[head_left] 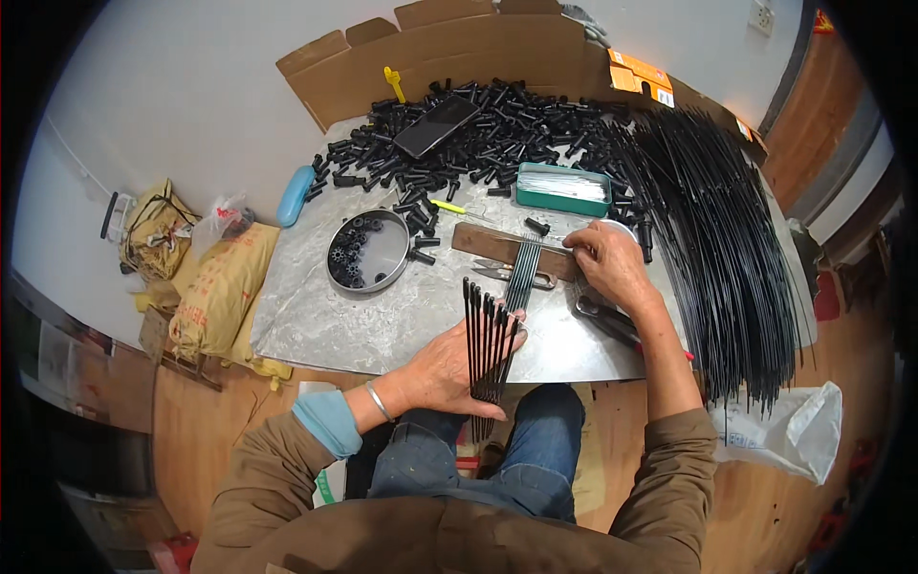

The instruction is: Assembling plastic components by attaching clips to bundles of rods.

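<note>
Your left hand (449, 368), 7 o'clock on bench (325, 330): gripping fan of slim black rods (486, 349) over near edge. Your right hand (612, 266), 2 o'clock from left: thumb and fingertips drawn together by right end of wooden block (478, 242); cannot tell what they grip. Round tin (389, 256), 9 o'clock. Rod bundle (722, 220), 3 o'clock. Green box (564, 201), 1 o'clock. Heap of black bolt-like pieces (521, 120), 12 o'clock, phone (437, 127) on top.
</note>
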`<action>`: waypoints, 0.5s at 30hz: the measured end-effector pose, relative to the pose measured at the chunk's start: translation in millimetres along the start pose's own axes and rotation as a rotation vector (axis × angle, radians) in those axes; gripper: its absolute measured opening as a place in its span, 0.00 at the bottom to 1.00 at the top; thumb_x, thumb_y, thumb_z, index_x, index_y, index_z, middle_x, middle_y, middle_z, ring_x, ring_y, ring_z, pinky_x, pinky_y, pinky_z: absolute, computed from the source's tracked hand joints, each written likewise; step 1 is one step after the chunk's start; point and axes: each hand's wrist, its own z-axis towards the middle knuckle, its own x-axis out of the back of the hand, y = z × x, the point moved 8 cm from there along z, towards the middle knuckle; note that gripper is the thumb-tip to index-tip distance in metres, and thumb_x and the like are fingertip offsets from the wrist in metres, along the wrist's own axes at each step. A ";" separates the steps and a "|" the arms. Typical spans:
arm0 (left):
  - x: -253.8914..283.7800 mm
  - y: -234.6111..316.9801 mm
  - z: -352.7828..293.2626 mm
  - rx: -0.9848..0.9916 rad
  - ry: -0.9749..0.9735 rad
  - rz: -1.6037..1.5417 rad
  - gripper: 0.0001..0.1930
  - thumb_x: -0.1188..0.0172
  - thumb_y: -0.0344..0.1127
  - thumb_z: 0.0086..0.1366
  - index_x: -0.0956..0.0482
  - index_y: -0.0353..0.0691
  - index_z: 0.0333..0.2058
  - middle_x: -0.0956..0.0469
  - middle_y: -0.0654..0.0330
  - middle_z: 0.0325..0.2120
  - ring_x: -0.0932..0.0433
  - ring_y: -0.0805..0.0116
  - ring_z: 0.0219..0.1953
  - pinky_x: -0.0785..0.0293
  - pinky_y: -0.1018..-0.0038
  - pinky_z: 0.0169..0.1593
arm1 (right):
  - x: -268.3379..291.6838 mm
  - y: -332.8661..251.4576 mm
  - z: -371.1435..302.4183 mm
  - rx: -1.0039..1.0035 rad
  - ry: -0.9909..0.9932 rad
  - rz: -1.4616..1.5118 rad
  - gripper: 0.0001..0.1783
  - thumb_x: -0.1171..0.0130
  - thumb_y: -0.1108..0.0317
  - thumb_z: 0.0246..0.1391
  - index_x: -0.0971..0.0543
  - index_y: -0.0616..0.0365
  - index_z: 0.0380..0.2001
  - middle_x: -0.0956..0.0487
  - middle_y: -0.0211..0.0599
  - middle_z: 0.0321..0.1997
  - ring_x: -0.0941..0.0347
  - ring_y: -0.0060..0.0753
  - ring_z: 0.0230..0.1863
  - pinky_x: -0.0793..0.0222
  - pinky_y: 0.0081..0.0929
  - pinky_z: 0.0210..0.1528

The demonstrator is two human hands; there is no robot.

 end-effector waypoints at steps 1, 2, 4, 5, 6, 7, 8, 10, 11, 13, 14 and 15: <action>-0.6 0.6 -0.9 -0.002 0.003 -0.002 0.53 0.30 0.62 0.45 0.42 0.34 0.62 0.47 0.43 0.65 0.50 0.40 0.68 0.48 0.51 0.66 | 0.4 1.0 -1.2 -0.001 0.011 0.001 0.11 0.46 0.69 0.50 0.17 0.54 0.34 0.23 0.42 0.32 0.25 0.45 0.37 0.31 0.39 0.42; -2.0 0.9 -0.9 -0.003 -0.003 0.002 0.53 0.30 0.62 0.45 0.42 0.34 0.62 0.47 0.43 0.65 0.50 0.40 0.68 0.48 0.51 0.66 | 0.9 2.3 -1.8 -0.003 0.022 0.000 0.10 0.46 0.69 0.50 0.17 0.54 0.34 0.23 0.41 0.32 0.25 0.44 0.36 0.31 0.37 0.41; -2.9 0.4 -0.7 0.001 -0.004 -0.014 0.53 0.30 0.61 0.44 0.42 0.34 0.62 0.48 0.44 0.66 0.50 0.41 0.68 0.48 0.51 0.67 | 0.4 3.1 -0.1 -0.011 0.021 -0.003 0.10 0.46 0.69 0.50 0.17 0.55 0.34 0.23 0.40 0.32 0.25 0.44 0.36 0.31 0.37 0.41; -2.4 0.7 0.3 0.015 -0.012 -0.001 0.52 0.29 0.59 0.44 0.41 0.33 0.62 0.47 0.45 0.66 0.50 0.41 0.68 0.48 0.55 0.68 | 0.0 3.6 0.1 -0.019 0.014 -0.012 0.10 0.46 0.69 0.50 0.17 0.55 0.34 0.23 0.40 0.32 0.25 0.44 0.36 0.31 0.37 0.41; -3.4 0.2 0.3 0.014 -0.015 -0.001 0.52 0.29 0.59 0.44 0.41 0.33 0.62 0.47 0.45 0.66 0.50 0.41 0.68 0.48 0.55 0.68 | 0.6 3.3 0.4 -0.022 0.015 -0.010 0.10 0.46 0.69 0.50 0.17 0.55 0.34 0.23 0.40 0.32 0.25 0.44 0.36 0.31 0.37 0.41; -5.1 -0.5 0.0 0.013 -0.020 -0.013 0.53 0.30 0.60 0.44 0.42 0.34 0.62 0.48 0.45 0.66 0.51 0.41 0.68 0.49 0.53 0.67 | -0.2 3.1 0.6 -0.029 -0.004 -0.013 0.11 0.46 0.69 0.50 0.16 0.54 0.34 0.23 0.41 0.32 0.25 0.46 0.37 0.31 0.39 0.43; -5.0 -1.1 -0.6 0.016 -0.023 -0.020 0.53 0.30 0.61 0.45 0.42 0.35 0.63 0.48 0.45 0.66 0.52 0.42 0.69 0.49 0.51 0.67 | -1.6 2.3 1.9 -0.031 -0.021 -0.013 0.11 0.47 0.68 0.50 0.16 0.54 0.34 0.23 0.43 0.33 0.25 0.47 0.38 0.31 0.41 0.44; -4.4 -1.2 -0.7 0.019 -0.025 -0.014 0.53 0.30 0.61 0.45 0.42 0.35 0.63 0.48 0.45 0.66 0.52 0.42 0.69 0.49 0.51 0.67 | -1.9 2.9 3.4 -0.019 -0.018 -0.002 0.11 0.47 0.68 0.50 0.16 0.54 0.34 0.23 0.42 0.33 0.25 0.47 0.37 0.31 0.41 0.44; -4.6 -1.2 -0.3 0.018 -0.025 -0.012 0.53 0.30 0.62 0.45 0.43 0.35 0.63 0.48 0.45 0.66 0.52 0.42 0.69 0.50 0.51 0.67 | -1.7 3.2 3.5 -0.010 -0.017 0.005 0.11 0.47 0.68 0.50 0.16 0.54 0.34 0.23 0.42 0.33 0.25 0.47 0.37 0.31 0.40 0.44; -4.6 -1.3 0.1 0.015 -0.021 -0.014 0.54 0.30 0.62 0.45 0.43 0.35 0.63 0.48 0.45 0.66 0.52 0.42 0.69 0.50 0.51 0.67 | -0.4 3.4 1.6 -0.008 -0.006 0.008 0.11 0.46 0.68 0.51 0.16 0.54 0.34 0.23 0.40 0.32 0.25 0.44 0.36 0.31 0.38 0.43; -4.7 -1.3 -0.1 0.013 -0.018 -0.015 0.54 0.30 0.62 0.45 0.43 0.35 0.63 0.48 0.45 0.66 0.52 0.42 0.69 0.50 0.51 0.67 | -0.1 3.1 1.2 -0.005 0.004 0.014 0.10 0.45 0.69 0.52 0.16 0.54 0.34 0.23 0.37 0.32 0.25 0.42 0.36 0.31 0.36 0.41; -5.2 -1.9 -0.3 0.015 -0.018 -0.014 0.54 0.30 0.62 0.45 0.43 0.35 0.63 0.48 0.45 0.66 0.52 0.42 0.69 0.50 0.51 0.67 | -0.8 2.8 1.9 -0.003 0.004 0.016 0.10 0.45 0.69 0.52 0.16 0.54 0.34 0.23 0.37 0.32 0.25 0.42 0.36 0.31 0.36 0.41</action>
